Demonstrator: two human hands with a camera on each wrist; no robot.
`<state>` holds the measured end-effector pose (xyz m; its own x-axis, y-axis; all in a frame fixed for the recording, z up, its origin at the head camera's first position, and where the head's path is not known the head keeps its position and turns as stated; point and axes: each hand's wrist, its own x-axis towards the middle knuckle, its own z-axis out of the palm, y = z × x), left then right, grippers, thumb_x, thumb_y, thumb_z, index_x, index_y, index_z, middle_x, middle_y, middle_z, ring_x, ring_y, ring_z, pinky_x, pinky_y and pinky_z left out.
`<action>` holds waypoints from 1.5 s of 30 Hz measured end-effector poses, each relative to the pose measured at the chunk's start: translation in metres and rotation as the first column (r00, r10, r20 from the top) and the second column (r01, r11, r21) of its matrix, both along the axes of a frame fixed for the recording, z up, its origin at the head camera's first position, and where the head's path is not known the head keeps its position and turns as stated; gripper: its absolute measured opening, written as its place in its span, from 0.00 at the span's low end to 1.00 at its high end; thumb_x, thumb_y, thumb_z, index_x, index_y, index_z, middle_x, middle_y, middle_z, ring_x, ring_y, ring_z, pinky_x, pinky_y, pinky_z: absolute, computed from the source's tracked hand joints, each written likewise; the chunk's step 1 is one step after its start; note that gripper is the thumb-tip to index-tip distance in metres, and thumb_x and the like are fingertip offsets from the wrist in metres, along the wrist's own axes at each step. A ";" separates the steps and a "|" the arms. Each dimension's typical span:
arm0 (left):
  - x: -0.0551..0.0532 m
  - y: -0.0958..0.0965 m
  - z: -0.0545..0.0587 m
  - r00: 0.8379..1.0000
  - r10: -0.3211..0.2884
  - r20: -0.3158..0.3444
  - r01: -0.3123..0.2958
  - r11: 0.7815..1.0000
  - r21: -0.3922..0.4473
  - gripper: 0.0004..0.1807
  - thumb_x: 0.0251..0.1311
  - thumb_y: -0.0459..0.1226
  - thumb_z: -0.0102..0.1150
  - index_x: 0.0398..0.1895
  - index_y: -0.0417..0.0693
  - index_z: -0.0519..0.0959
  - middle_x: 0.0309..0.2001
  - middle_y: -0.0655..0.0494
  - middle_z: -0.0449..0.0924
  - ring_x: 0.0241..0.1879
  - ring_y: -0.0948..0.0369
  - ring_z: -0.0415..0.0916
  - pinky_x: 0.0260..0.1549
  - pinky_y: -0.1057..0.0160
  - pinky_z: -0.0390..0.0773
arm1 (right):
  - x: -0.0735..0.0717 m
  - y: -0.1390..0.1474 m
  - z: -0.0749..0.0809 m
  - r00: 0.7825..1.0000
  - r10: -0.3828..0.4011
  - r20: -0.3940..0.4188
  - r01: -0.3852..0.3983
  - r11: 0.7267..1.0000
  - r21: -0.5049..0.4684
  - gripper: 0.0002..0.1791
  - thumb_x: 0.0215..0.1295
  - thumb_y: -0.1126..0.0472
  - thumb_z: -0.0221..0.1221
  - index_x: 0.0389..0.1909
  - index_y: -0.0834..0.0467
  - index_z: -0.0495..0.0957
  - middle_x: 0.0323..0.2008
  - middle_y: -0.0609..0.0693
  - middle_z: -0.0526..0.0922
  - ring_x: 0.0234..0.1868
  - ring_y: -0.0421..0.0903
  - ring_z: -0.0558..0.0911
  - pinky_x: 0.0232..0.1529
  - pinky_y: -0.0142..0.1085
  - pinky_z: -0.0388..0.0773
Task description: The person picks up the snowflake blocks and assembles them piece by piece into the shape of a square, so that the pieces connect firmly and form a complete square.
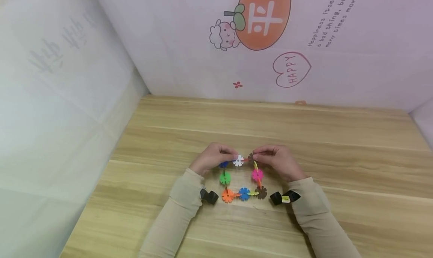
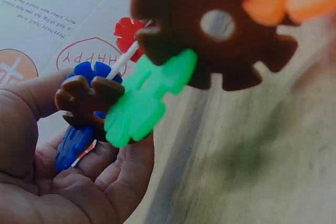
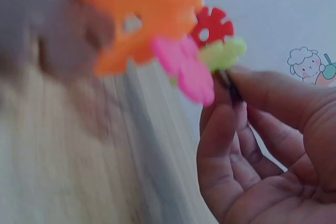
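A square ring of snap-together flower discs [image 1: 242, 178] lies on the wooden table [image 1: 304, 138] between my hands. My left hand [image 1: 232, 155] pinches the blue disc [image 1: 223, 164] at the ring's far left corner, beside a white disc [image 1: 238, 160]. In the left wrist view the blue disc [image 2: 79, 135] sits against my fingers [image 2: 105, 161], with a brown disc [image 2: 86, 100] and a green disc [image 2: 144, 100] joined on. My right hand [image 1: 258, 156] pinches the dark brown disc [image 1: 251, 157] at the far right corner, above a pink disc [image 1: 257, 174]. My right fingertips [image 3: 226, 114] close on that dark disc [image 3: 233, 85].
Pale printed walls stand close behind the table and along its left side [image 1: 67, 100]. A heart-shaped "HAPPY" print [image 1: 291, 69] marks the back wall. Black wrist cameras [image 1: 209, 196] [image 1: 284, 198] sit on both sleeves. Bare wood spreads on all sides of the ring.
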<state>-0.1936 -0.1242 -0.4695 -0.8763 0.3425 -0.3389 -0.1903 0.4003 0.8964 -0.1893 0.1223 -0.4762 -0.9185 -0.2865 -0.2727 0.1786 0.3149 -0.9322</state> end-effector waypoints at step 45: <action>-0.003 -0.019 -0.012 0.962 0.265 0.067 -0.268 0.963 0.035 0.20 0.67 0.49 0.58 0.60 0.56 0.78 0.62 0.55 0.78 0.66 0.54 0.71 0.67 0.50 0.67 | -0.029 0.048 -0.012 0.981 -0.022 -0.191 0.083 0.944 0.320 0.29 0.71 0.38 0.53 0.60 0.56 0.77 0.58 0.59 0.80 0.58 0.55 0.77 0.59 0.49 0.73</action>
